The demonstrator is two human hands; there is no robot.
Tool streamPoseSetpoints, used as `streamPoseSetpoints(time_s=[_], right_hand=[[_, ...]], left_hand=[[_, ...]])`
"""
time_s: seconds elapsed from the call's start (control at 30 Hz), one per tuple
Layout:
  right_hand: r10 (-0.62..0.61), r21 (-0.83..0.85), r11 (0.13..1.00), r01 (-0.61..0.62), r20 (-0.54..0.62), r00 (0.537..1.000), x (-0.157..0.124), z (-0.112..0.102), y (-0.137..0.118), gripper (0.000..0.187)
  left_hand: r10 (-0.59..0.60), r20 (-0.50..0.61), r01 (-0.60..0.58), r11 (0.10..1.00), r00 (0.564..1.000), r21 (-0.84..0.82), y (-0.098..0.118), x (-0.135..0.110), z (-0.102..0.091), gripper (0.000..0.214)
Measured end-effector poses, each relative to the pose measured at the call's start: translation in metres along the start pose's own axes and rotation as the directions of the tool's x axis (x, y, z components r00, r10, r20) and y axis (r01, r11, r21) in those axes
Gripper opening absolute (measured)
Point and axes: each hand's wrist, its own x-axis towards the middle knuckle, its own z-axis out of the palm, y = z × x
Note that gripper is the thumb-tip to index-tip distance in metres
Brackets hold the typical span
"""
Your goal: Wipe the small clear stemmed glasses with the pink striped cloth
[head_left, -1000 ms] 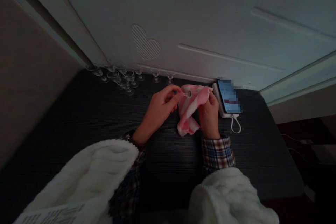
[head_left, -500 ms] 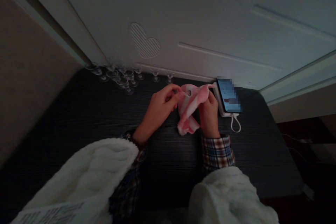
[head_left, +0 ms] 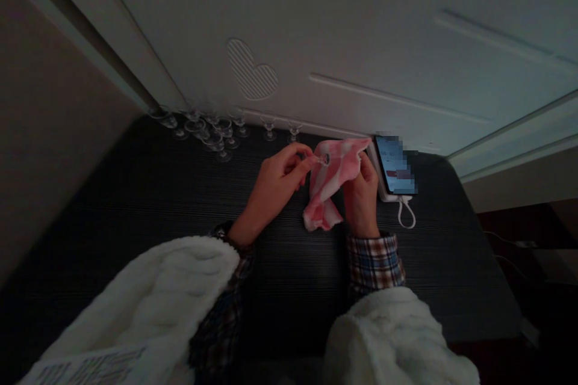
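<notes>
While the left hand pinches a small, clear glass piece in a closed grip, it sits between the hands, pointing right toward the pink-and-white fabric cloth hanging from the right hand's closed grip.

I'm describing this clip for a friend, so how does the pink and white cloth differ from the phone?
The cloth looks soft and creased; the phone is flat, straight-edged and lit up. The right hand grips the cloth, while neither hand holds the phone. Both are close to the right hand.
</notes>
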Motion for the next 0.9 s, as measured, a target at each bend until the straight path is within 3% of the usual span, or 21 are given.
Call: streamPoseSetpoints(time_s=[0.6,0.9], right_hand=[[-0.017,0.009,1.0,0.017,0.088,0.996,-0.002,0.0,-0.004,0.021],[-0.032,-0.011,0.999,0.034,0.12,0.992,-0.002,0.005,-0.012,0.015]], left_hand=[[-0.009,-0.013,0.008,1.0,1.0,-0.015,0.002,0.0,0.001,0.024],[0.025,-0.009,-0.025,0.999,1.0,-0.023,0.001,-0.001,0.001,0.02]])
